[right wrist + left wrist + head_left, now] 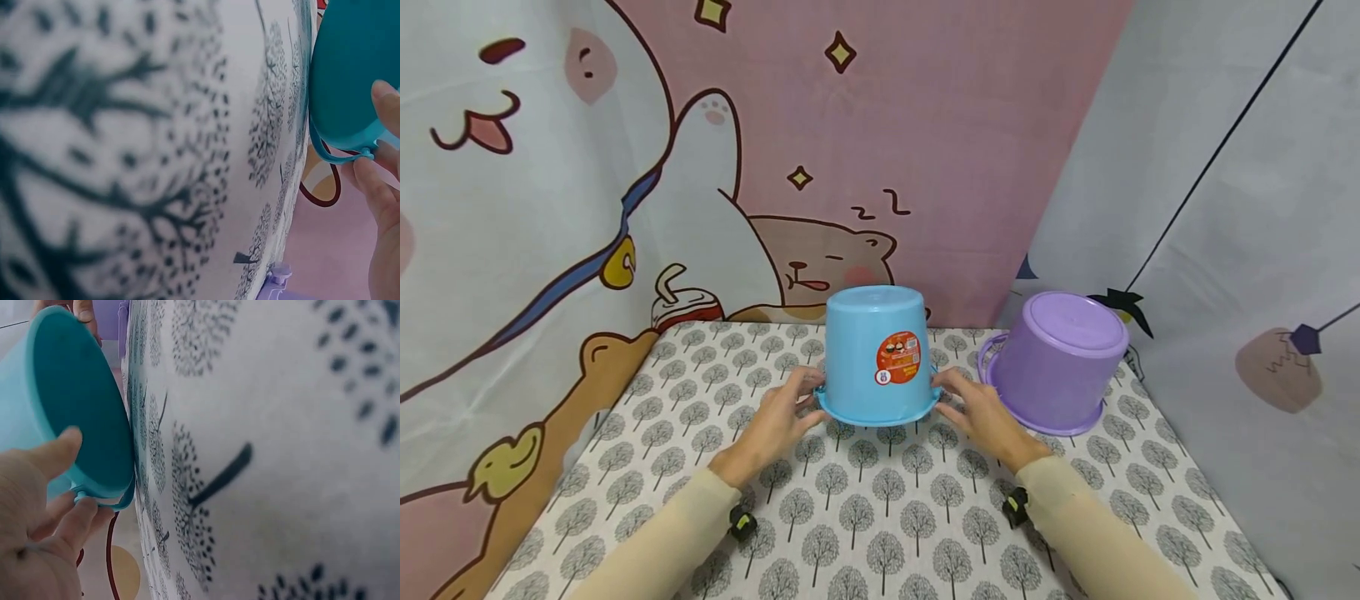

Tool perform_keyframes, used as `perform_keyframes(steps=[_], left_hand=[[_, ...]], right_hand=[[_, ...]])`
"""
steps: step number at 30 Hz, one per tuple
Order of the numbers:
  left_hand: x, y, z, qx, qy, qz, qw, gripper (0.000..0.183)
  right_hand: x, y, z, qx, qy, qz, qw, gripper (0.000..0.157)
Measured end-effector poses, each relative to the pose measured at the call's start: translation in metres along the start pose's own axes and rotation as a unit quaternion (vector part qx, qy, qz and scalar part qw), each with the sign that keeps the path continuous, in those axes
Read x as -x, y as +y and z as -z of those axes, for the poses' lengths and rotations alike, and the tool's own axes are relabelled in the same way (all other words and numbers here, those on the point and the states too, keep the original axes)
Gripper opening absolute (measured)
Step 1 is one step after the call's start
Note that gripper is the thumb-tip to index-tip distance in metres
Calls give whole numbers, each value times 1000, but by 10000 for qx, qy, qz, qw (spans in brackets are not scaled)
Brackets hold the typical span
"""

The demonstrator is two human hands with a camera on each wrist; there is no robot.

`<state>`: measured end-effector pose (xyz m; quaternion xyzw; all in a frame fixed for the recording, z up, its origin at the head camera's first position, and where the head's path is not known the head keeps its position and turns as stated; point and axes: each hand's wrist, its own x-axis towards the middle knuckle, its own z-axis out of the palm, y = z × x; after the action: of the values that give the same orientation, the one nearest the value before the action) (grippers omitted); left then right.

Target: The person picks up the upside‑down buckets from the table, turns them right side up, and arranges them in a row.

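A light blue plastic bucket (853,358) is upside down at the middle of the table, with a round red label on its side. My left hand (777,423) grips its rim at the left handle joint, thumb at the opening and fingers outside. On the opposite side, my right hand (983,418) holds the rim the same way. Both wrist views look into the bucket's dark teal inside (81,406), so the near rim is tilted up off the cloth. Its thin blue handle (328,155) hangs at the far side.
To the right, a purple bucket (1052,375) stands upside down, its handle sticking out on the left. A tree-patterned cloth (887,508) covers the table. Behind it hangs a cartoon-printed curtain (925,125). Small black devices (742,523) are at both wrists.
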<state>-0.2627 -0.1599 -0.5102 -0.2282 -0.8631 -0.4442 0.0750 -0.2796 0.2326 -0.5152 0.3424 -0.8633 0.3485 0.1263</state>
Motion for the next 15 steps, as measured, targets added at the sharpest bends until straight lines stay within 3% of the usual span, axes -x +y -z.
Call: perform_keyframes(steps=[2, 5, 9, 15], left_hand=[[-1, 0, -1, -41, 194, -210, 9996, 45], [-2, 0, -3, -10, 399, -357, 9986, 28], [-3, 2, -3, 153, 495, -336, 9981, 23], [-2, 8, 0, 430, 655, -467, 9958, 20]], right_hand=[[0, 1, 0, 33, 98, 119, 9999, 45], [0, 3, -1, 157, 249, 238, 9993, 36], [-1, 3, -1, 291, 498, 450, 9973, 31], [-5, -3, 4, 498, 942, 881, 9904, 37]])
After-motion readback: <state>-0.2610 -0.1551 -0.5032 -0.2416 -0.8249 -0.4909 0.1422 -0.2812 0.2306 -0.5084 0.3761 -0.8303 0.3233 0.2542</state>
